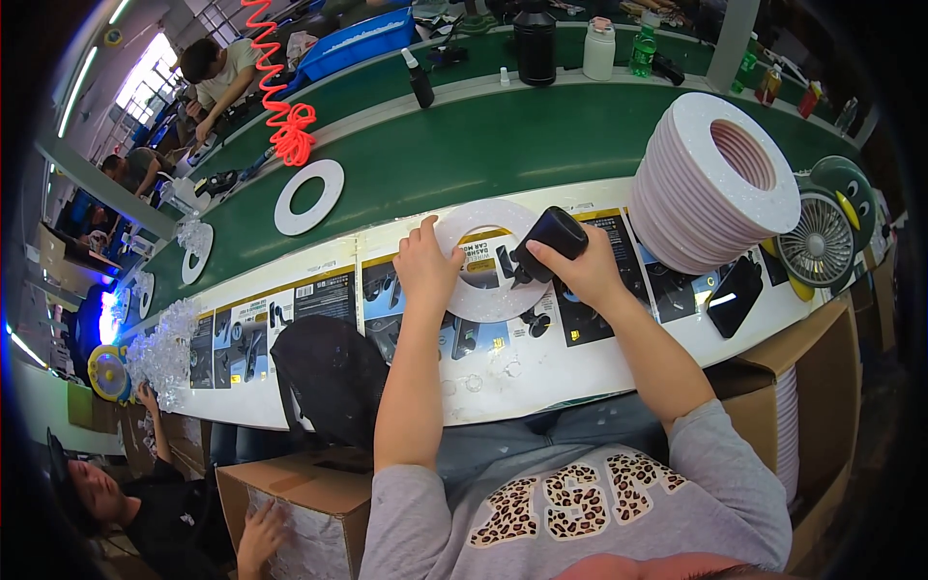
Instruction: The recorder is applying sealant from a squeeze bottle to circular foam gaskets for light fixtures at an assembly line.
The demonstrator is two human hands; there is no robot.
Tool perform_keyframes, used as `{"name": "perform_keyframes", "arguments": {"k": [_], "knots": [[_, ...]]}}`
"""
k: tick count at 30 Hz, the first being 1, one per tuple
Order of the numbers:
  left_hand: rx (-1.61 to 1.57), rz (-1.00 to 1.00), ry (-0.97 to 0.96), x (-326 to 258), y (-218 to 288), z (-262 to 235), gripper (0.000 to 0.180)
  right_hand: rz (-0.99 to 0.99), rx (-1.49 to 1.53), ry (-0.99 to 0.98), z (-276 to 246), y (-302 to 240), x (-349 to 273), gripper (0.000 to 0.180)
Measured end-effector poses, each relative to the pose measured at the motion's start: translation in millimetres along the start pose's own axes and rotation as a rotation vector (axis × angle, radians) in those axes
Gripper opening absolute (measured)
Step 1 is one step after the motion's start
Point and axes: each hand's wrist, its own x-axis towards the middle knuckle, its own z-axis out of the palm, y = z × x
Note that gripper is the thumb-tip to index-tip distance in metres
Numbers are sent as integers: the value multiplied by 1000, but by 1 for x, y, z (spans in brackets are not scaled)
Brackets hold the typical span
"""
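A flat white ring (486, 305) lies on the printed sheets in front of me. My left hand (428, 266) holds its left edge, thumb on top of the ring and fingers at the outer side. On the right, my right hand (580, 266) grips a black bottle (553, 240), tilted with its narrow end down over the ring's right side. Whether that narrow end touches the ring, I cannot tell. A tall stack of similar white rings (667, 193) stands to the right of my right hand.
A phone (736, 296) and a small fan (818, 237) lie beyond the stack. Another ring (309, 197) sits on the green belt (406, 159). A black cloth-like item (329, 372) hangs at the table edge, above a cardboard box (300, 483). Another person (145, 512) is at left.
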Motion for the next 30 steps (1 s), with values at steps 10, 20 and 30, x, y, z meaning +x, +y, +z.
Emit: {"name": "perform_keyframes", "arguments": {"k": [10,20,30], "knots": [[-10,11,11,-1,1,0,60,54,175,-159,7,-7,-10,24],[-1,6,3,0,1,0,60,12,182,-167,12,0,-9,32],[-8,-5,-10,-1,2,-2,60,-5,151,-164,14,0,-10,33]]}}
